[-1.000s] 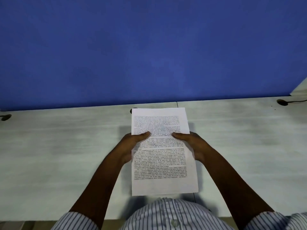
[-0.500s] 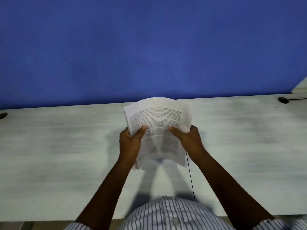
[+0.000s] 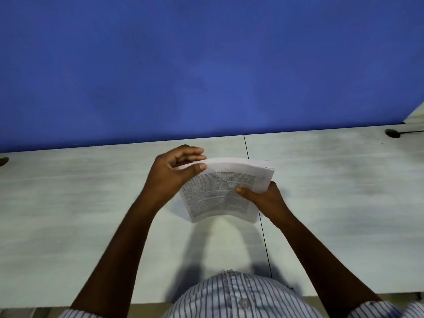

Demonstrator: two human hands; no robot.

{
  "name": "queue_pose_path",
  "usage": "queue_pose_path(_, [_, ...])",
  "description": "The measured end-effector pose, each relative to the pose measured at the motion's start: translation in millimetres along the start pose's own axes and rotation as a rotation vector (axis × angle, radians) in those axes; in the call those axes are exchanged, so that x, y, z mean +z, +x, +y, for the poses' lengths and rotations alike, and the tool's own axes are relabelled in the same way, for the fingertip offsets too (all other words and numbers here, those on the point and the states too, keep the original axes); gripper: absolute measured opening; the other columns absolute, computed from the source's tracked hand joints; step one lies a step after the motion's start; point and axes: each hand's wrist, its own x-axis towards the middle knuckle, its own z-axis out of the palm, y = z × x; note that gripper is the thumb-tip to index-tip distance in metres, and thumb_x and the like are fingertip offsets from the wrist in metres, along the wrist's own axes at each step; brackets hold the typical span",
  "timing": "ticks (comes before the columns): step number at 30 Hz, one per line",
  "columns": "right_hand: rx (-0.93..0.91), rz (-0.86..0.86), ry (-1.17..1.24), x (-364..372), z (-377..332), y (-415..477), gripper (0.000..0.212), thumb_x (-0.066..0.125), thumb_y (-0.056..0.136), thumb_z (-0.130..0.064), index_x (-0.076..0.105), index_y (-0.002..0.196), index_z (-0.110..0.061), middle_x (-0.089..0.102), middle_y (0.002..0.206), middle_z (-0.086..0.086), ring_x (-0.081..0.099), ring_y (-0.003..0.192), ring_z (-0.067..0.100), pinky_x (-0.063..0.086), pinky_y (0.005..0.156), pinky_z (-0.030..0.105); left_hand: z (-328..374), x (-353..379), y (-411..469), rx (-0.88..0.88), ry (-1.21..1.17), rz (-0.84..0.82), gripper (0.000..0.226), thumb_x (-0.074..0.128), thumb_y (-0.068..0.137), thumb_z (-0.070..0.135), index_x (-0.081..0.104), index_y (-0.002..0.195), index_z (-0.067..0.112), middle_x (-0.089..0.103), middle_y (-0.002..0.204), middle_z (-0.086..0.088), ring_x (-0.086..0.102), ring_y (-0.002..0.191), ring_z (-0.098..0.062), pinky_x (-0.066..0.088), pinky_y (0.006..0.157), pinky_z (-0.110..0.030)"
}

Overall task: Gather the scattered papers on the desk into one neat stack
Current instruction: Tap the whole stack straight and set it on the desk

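- Your right hand point(image 3: 266, 198) hides its fingers behind the paper stack point(image 3: 220, 191) (print unreadable).
- The stack bows over the desk point(image 3: 344, 180): right thumb clamps its right edge, your left hand point(image 3: 169, 173) pinches the top-left corner.

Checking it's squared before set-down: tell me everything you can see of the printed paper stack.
The stack of white printed paper sheets stands nearly upright, bowed toward the camera, black text facing it. Sheet edges fan slightly at the top right, so not flush. The left hand pinches its top left corner, thumb in front; the right hand grips its right edge. Its lower edge meets the pale grey desk or hangs just above; unclear which.
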Motion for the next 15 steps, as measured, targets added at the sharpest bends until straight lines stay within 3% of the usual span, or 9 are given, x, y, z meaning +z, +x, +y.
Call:
queue_pose_path(3, [0.009,-0.009,-0.028,-1.6,-0.5,2.6,0.025,0.085,0.074,-0.016,0.072,0.092,-0.027,0.076,0.095,-0.006,0.073,0.087,0.008,0.058,0.077,0.024,33.9,3.4,10.6,0.132,0.401,-0.080,0.051,0.082,0.076,0.039,0.064,0.124,0.030,0.067,0.116,0.017,0.063,0.102,-0.001,0.050,0.094,-0.024])
queue_pose_path(6, [0.008,-0.019,-0.035,-2.9,1.8,5.9,0.028,0.087,0.072,-0.019,0.071,0.093,-0.028,0.075,0.099,-0.005,0.072,0.088,0.008,0.057,0.079,0.028,40.5,29.7,19.2,0.268,0.897,-0.138,0.085,0.075,0.072,0.063,0.045,0.144,0.029,0.049,0.146,0.007,0.046,0.131,-0.014,0.038,0.109,-0.034])
queue_pose_path(8, [0.009,-0.027,-0.039,-1.8,3.3,8.6,0.031,0.088,0.070,-0.021,0.070,0.094,-0.030,0.074,0.099,-0.006,0.071,0.091,0.010,0.057,0.081,0.028,32.8,49.7,20.2,0.286,1.097,-0.192,0.088,0.069,0.075,0.067,0.039,0.148,0.026,0.046,0.149,0.001,0.044,0.134,-0.021,0.037,0.108,-0.038])
queue_pose_path(11, [0.008,-0.066,-0.056,-3.9,1.6,11.0,0.032,0.087,0.071,-0.021,0.068,0.093,-0.032,0.072,0.093,-0.014,0.070,0.085,0.004,0.057,0.075,0.021,28.8,60.2,22.0,0.254,1.216,-0.219,0.077,0.062,0.084,0.064,0.038,0.147,0.027,0.054,0.142,0.000,0.054,0.123,-0.023,0.043,0.100,-0.038])
queue_pose_path(15, [-0.005,-0.087,-0.079,-5.8,2.6,12.8,0.025,0.087,0.073,-0.021,0.067,0.084,-0.032,0.069,0.082,-0.017,0.068,0.070,-0.008,0.051,0.061,0.010,46.0,59.7,28.2,0.240,1.162,-0.259,0.093,0.067,0.080,0.064,0.025,0.154,0.026,0.032,0.159,0.002,0.037,0.141,-0.022,0.033,0.112,-0.039])
